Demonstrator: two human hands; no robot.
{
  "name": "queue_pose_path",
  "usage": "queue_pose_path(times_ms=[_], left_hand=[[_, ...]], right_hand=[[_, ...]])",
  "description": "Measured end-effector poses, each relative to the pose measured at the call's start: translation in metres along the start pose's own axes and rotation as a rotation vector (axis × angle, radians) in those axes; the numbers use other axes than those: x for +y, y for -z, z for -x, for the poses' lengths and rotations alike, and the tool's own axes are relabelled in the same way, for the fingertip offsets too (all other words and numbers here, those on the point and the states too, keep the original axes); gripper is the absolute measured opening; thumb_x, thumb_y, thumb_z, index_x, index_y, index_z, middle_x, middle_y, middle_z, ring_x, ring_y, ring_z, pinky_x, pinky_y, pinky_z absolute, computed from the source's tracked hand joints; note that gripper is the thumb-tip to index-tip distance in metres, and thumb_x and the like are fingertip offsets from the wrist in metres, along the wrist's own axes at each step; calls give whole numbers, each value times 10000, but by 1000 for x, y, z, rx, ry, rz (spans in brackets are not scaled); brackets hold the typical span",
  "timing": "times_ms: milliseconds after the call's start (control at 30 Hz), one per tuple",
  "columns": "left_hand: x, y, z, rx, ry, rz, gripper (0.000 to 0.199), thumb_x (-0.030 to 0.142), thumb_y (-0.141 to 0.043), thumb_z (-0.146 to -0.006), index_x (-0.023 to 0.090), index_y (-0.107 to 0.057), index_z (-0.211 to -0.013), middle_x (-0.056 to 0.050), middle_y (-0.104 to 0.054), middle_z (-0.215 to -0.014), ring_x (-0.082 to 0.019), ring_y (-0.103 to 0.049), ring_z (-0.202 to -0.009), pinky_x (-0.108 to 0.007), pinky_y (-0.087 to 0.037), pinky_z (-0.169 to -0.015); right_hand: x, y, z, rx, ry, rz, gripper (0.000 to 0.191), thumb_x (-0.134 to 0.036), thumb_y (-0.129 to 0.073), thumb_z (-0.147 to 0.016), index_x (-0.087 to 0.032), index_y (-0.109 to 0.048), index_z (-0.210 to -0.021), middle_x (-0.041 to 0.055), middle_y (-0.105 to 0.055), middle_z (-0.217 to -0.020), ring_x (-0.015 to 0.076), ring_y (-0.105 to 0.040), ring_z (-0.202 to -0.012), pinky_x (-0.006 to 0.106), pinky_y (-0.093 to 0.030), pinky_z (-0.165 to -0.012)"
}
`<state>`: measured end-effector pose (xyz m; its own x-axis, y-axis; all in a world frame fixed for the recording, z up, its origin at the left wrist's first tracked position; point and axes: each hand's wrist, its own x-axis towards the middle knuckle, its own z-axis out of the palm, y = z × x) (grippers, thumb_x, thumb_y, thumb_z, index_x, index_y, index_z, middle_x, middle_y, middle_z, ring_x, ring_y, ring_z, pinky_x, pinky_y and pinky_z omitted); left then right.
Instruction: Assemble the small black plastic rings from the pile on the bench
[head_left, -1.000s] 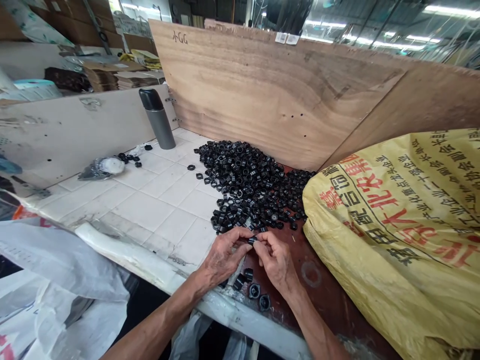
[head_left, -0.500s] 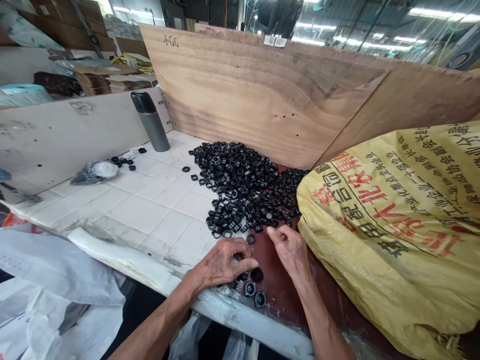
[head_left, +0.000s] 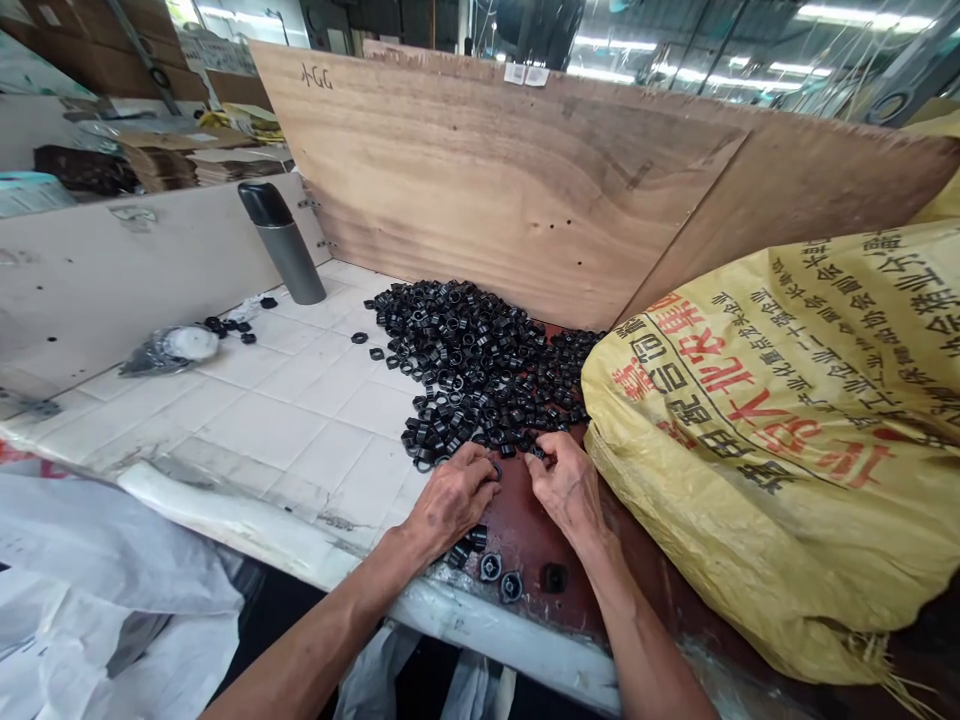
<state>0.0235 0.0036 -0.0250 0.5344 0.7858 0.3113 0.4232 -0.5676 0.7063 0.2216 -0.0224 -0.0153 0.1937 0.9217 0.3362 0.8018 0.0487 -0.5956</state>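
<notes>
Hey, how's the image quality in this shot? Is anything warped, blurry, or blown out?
In the head view, wide-angle distortion bows the top edge of the plywood board, the ceiling lights burn out white, and the left hand and right hand look reasonably sharp, with soft shadows beneath them.

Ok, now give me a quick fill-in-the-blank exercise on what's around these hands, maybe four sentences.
The left hand and the right hand reach to the near edge of a heap of ____ ring-shaped pieces.
The sack to the right of the heap is ____, printed with red and black characters.
Behind the heap stands a board made of ____.
The flask stands on ____ tiles.

Missing words: black; yellow; wood; white.
</notes>
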Motion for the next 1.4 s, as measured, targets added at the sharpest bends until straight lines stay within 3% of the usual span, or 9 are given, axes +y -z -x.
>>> queue_pose_path(times_ms=[100, 200, 300, 400, 567, 800, 1000, 1267, 1400], left_hand=[[4, 4, 1, 18, 50, 115, 94, 140, -578, -870, 194, -653, -848, -58, -671, -1013, -198, -655, -960, -319, -515, -870], [7, 8, 2, 82, 259, 410, 27, 199, -614, -858, 181, -630, -870, -46, -685, -919, -178, -670, -826, -317, -535, -786], [10, 12, 2, 76, 423, 827, 209, 270, -650, -852, 169, -580, -1021, -9, -668, -761, -156, -669, -716, -305, -547, -736], [13, 16, 1, 60, 458, 997, 337, 303, -701, -825, 145, -560, -1088, -9, -679, -735, -151, -677, -735, -298, -536, -776], [16, 19, 3, 45, 449, 1008, 345, 313, -721, -818, 136, -586, -1081, -12, -681, -739, -136, -652, -727, -265, -503, -751], [16, 20, 2, 82, 424, 953, 309, 293, -726, -804, 139, -625, -1052, -56, -712, -922, -161, -653, -844, -294, -508, -816], [18, 19, 3, 105, 374, 877, 270, 263, -691, -824, 136, -633, -1055, -76, -721, -974, -186, -678, -897, -329, -531, -872], [13, 17, 8, 109, 202, 593, 217, 213, -612, -880, 182, -641, -1093, -49, -697, -1034, -167, -695, -882, -302, -561, -844], [15, 18, 7, 116, 278, 667, 220, 235, -640, -864, 171, -635, -1075, -39, -710, -944, -158, -693, -826, -290, -557, -808]], right_hand=[[-7, 2, 1, -69, -69, -198, 133, -269, -640, -829, -178, -648, -926, 35, -682, -811, 170, -627, -677, 277, -495, -646], [-17, 6, 0, -134, -69, -323, 182, -306, -681, -815, -193, -717, -953, 26, -706, -843, 164, -644, -700, 270, -509, -662], [-28, 10, -1, -229, -10, -413, 208, -267, -656, -838, -218, -751, -1016, 41, -720, -976, 175, -669, -849, 278, -528, -756], [-35, 9, 2, -314, 38, -472, 227, -229, -619, -863, -221, -744, -1052, 58, -713, -1076, 193, -663, -978, 293, -537, -820], [-34, 0, 6, -285, -114, -606, 204, -310, -718, -812, -210, -683, -987, 19, -698, -856, 160, -661, -708, 261, -557, -649], [-38, 8, 3, -214, 116, -486, 144, -241, -649, -861, -236, -741, -971, 54, -703, -1025, 209, -659, -978, 328, -535, -877], [-36, 1, 10, -193, 34, -465, 257, -300, -634, -882, -209, -643, -1122, 46, -710, -933, 179, -683, -815, 281, -565, -740], [-42, -1, 13, -212, -20, -430, 209, -382, -574, -926, -190, -656, -913, -16, -636, -617, 136, -609, -535, 220, -480, -528], [-46, -3, 13, -194, -11, -387, 228, -373, -541, -948, -194, -658, -871, -26, -601, -566, 131, -576, -501, 221, -458, -513]])
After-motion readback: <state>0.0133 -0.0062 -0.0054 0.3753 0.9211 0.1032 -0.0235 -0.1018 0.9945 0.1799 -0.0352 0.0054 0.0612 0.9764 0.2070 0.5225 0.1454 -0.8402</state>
